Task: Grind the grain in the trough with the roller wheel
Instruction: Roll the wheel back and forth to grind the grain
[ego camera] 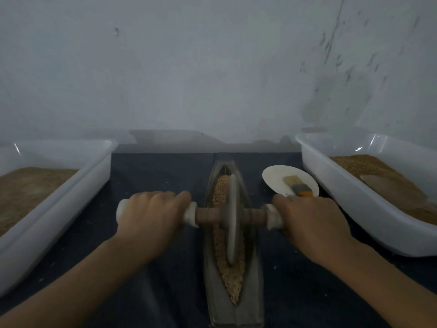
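Left hand (151, 213) curled over the white left handle (190, 214) of the axle; fingers wrap the top, thumb not visible. Right hand (312, 223) gripping the white right handle (273, 216) the same way. Both knuckles up, forearms coming in from the near edge.

Between the hands, the brown axle (208, 215) passes through the roller wheel (231, 218). Wheel stands upright on edge in the trough (250, 292), about mid-length.

Trough: long, narrow, boat-shaped, grey, pointed end toward the wall. It lies on a dark cloth (151, 176). Open groove shows beyond the wheel and nearer than it. Each handle overhangs the trough's side, above the cloth.

Grain (221, 185): tan, coarse, speckled, lying along the groove on both sides of the wheel, heaped against its left face.

Left of the trough, well apart: white tub (71, 185) holding tan meal. Right of the trough: a second white tub (354, 204), also with tan contents. Between trough and right tub, a white round dish (274, 178) with a brush (295, 185) on it, just beyond the right hand. A stretch of bare cloth lies between the left tub and the trough.
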A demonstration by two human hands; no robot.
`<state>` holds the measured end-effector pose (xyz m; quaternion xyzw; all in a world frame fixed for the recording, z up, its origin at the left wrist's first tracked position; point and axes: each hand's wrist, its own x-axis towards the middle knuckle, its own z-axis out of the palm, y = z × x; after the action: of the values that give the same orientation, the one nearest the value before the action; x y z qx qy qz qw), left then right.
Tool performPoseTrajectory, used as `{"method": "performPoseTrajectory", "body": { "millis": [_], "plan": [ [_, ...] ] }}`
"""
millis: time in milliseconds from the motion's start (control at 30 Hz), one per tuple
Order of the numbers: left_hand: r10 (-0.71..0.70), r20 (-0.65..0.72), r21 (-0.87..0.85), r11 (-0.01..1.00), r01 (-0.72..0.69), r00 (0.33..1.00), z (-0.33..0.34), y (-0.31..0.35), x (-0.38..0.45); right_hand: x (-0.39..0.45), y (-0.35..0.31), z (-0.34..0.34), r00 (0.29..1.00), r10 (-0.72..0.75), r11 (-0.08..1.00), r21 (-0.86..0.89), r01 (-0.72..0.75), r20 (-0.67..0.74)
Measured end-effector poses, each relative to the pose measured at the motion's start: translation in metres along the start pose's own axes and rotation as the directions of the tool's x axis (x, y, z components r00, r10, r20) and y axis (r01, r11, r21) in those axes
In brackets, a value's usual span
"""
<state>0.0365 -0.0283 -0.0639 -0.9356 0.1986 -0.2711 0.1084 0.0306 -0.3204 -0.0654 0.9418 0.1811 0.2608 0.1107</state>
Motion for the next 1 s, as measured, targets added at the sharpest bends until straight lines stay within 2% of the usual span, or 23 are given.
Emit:
{"method": "performPoseTrajectory", "body": {
  "millis": [67,233,400,533,600,700,800,900,1000],
  "plan": [
    [-0.069,0.007,0.008,0.998,0.069,0.998,0.016,-0.005,0.022,0.023,0.004,0.019,1.000,0.015,0.998,-0.053,-0.016,-0.010],
    [-0.122,0.041,0.062,0.991,0.120,0.992,0.029,-0.012,0.065,0.060,0.015,0.044,0.994,0.108,0.994,0.026,-0.107,0.000],
    [-0.131,0.115,-0.033,0.990,0.136,0.985,0.005,-0.002,0.022,0.023,0.008,0.015,0.998,-0.003,1.000,-0.007,0.003,-0.059],
    [-0.001,-0.112,-0.092,0.996,-0.010,0.994,-0.018,0.003,-0.023,-0.020,0.000,-0.010,0.996,-0.026,0.994,0.102,0.035,-0.083],
    [0.016,-0.119,-0.084,0.996,-0.026,0.993,-0.016,0.001,-0.026,-0.023,0.001,-0.012,0.996,-0.021,0.993,0.115,0.031,-0.083],
    [-0.022,-0.039,-0.053,0.998,0.020,0.999,0.000,-0.001,-0.009,-0.003,0.001,-0.006,0.999,-0.006,1.000,0.019,0.007,-0.038],
    [-0.126,-0.069,-0.066,0.990,0.122,0.990,0.027,-0.004,0.018,0.033,0.005,0.013,0.999,-0.011,0.997,-0.083,0.008,-0.036],
    [-0.208,-0.064,-0.048,0.978,0.205,0.976,0.038,-0.007,0.040,0.061,0.011,0.023,0.999,0.022,0.995,-0.099,-0.018,0.040],
    [-0.203,-0.026,-0.028,0.979,0.202,0.979,0.030,-0.006,0.039,0.056,0.013,0.021,0.998,0.010,0.999,-0.041,-0.008,0.067]
  ]
}}
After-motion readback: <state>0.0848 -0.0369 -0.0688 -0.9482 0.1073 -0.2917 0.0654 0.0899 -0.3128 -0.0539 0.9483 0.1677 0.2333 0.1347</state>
